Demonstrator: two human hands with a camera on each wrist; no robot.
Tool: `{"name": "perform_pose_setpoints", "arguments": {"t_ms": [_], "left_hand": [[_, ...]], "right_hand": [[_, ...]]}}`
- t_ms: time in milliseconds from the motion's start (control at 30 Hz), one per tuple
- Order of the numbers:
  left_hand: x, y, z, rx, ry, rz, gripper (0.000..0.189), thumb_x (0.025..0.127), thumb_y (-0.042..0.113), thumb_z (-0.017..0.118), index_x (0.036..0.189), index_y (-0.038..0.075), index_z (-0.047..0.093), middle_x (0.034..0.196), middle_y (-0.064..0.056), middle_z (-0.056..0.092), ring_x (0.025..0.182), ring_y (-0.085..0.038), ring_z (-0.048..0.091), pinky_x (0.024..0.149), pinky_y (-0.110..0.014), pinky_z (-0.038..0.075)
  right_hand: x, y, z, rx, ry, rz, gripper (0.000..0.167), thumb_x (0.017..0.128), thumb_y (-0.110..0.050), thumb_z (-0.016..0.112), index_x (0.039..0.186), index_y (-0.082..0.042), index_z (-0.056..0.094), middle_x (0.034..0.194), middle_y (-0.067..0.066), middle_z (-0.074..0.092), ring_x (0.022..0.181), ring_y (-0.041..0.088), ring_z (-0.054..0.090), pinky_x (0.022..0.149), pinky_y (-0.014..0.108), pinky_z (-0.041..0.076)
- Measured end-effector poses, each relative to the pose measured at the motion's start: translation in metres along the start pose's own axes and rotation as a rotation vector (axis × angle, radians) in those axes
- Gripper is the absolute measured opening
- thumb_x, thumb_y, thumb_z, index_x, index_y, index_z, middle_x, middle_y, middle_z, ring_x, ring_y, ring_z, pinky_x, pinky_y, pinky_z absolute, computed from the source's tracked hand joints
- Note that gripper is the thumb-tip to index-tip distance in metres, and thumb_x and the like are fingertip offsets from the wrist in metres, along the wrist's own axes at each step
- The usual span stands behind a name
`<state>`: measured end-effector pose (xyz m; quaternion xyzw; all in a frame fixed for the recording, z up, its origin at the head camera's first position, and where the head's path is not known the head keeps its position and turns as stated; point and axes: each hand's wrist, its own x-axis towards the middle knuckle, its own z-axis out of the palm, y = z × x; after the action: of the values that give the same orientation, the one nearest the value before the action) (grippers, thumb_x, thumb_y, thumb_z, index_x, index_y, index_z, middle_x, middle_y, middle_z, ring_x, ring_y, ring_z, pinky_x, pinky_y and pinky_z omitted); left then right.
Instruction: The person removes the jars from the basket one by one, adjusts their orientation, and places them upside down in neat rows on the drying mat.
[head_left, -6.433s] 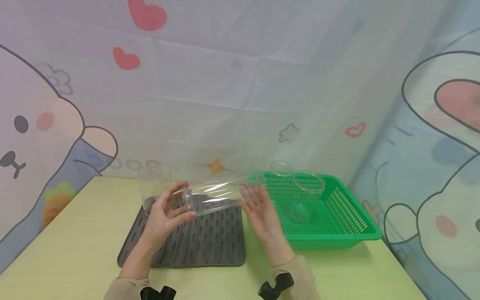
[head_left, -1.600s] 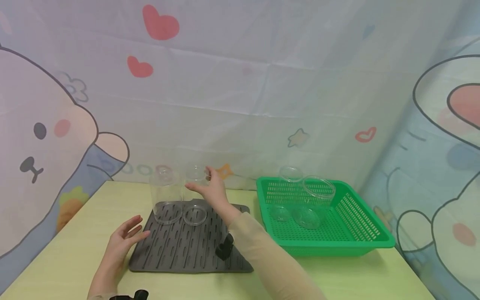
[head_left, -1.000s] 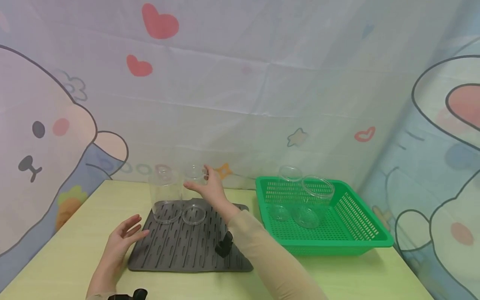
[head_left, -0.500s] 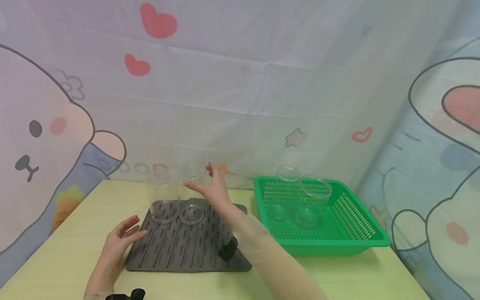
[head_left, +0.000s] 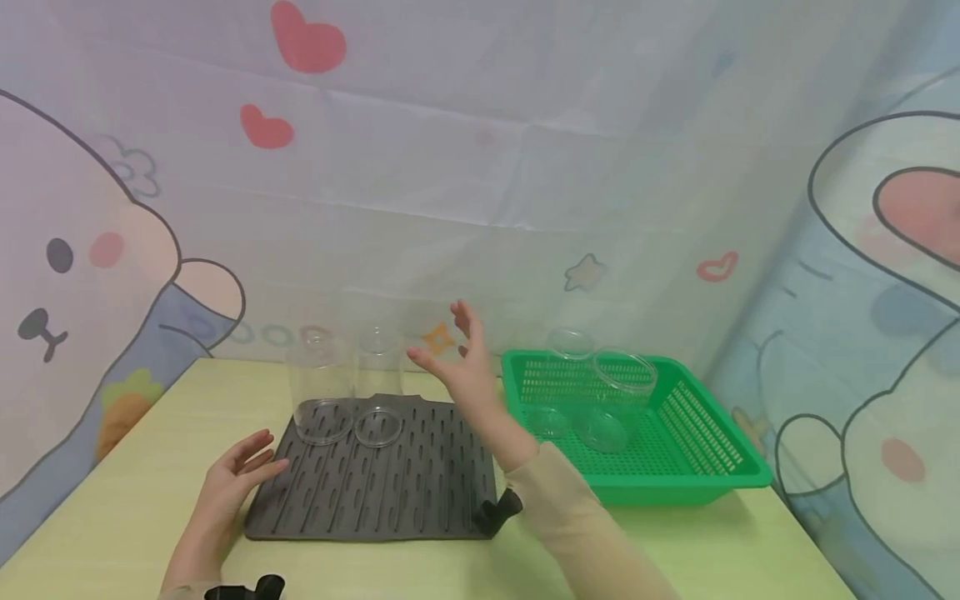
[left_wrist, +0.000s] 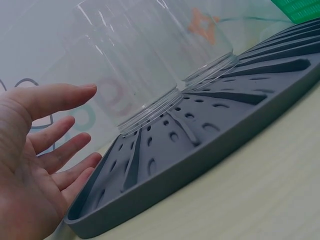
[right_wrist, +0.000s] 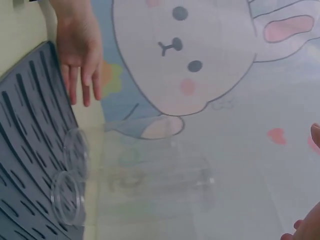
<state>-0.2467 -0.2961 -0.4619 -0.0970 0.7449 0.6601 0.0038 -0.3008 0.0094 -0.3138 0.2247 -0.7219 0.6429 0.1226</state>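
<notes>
Two clear jars stand mouth-down on the grey ribbed drying mat (head_left: 420, 500). The wider jar (head_left: 321, 387) is at the mat's back left corner, and the narrower jar (head_left: 379, 379) stands close to its right. My right hand (head_left: 472, 375) hovers in the air right of the narrower jar, fingers spread, holding nothing. Beside the mat's left edge, my left hand (head_left: 232, 479) has relaxed fingers and grips nothing. In the left wrist view, the left hand (left_wrist: 45, 160) is apart from the jars, whose threaded rims rest on the mat.
A green slotted basket (head_left: 750, 477) sits right of the mat. Inside it are two more clear containers, a narrower one (head_left: 570, 343) and a wider one (head_left: 626, 375). A printed cloth backdrop (head_left: 420, 167) hangs behind the pale yellow table (head_left: 142, 433).
Earlier both hands held the narrower jar sideways; now it stands mouth-down on the mat. My right hand has let go of it and moved right, toward the basket. My left hand stays put.
</notes>
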Motion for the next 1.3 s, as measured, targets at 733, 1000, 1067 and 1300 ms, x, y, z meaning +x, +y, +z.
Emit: {"name": "perform_pose_setpoints", "arguments": {"t_ms": [733, 1000, 1067, 1300], "left_hand": [[-0.001, -0.002, -0.001, 0.044, -0.006, 0.028, 0.086, 0.094, 0.023, 0.067, 0.157, 0.005, 0.012, 0.162, -0.018, 0.016, 0.112, 0.007, 0.041, 0.121, -0.052, 0.023], [0.0, -0.001, 0.003, 0.027, 0.006, -0.01, 0.087, 0.093, 0.021, 0.068, 0.158, 0.007, 0.011, 0.163, -0.016, 0.015, 0.144, -0.028, 0.025, 0.122, -0.048, 0.022], [0.0, -0.001, 0.004, 0.022, 0.007, -0.01, 0.087, 0.093, 0.019, 0.067, 0.157, 0.006, 0.01, 0.163, -0.017, 0.014, 0.146, -0.032, 0.022, 0.123, -0.048, 0.021], [0.002, -0.001, 0.006, 0.051, 0.02, 0.003, 0.086, 0.094, 0.019, 0.066, 0.157, 0.005, 0.01, 0.162, -0.019, 0.014, 0.146, -0.034, 0.023, 0.122, -0.049, 0.023]], "right_hand": [[-0.006, -0.002, -0.153, -0.164, 0.364, 0.183, 0.097, 0.086, -0.039, 0.075, 0.157, -0.015, 0.013, 0.161, -0.002, 0.023, 0.15, 0.016, 0.017, 0.122, 0.043, 0.025], [-0.004, 0.013, -0.195, -0.28, 0.318, 0.347, 0.107, 0.086, -0.046, 0.073, 0.158, -0.018, -0.002, 0.165, 0.003, 0.006, 0.152, 0.026, 0.007, 0.121, 0.052, 0.023], [-0.003, 0.017, -0.206, -0.305, 0.277, 0.392, 0.111, 0.085, -0.047, 0.072, 0.158, -0.019, -0.007, 0.166, 0.006, 0.0, 0.152, 0.031, 0.005, 0.12, 0.056, 0.022], [0.0, 0.032, -0.239, -0.385, 0.14, 0.516, 0.12, 0.084, -0.05, 0.072, 0.155, -0.021, -0.02, 0.164, 0.01, -0.015, 0.151, 0.04, 0.0, 0.119, 0.063, 0.018]]}}
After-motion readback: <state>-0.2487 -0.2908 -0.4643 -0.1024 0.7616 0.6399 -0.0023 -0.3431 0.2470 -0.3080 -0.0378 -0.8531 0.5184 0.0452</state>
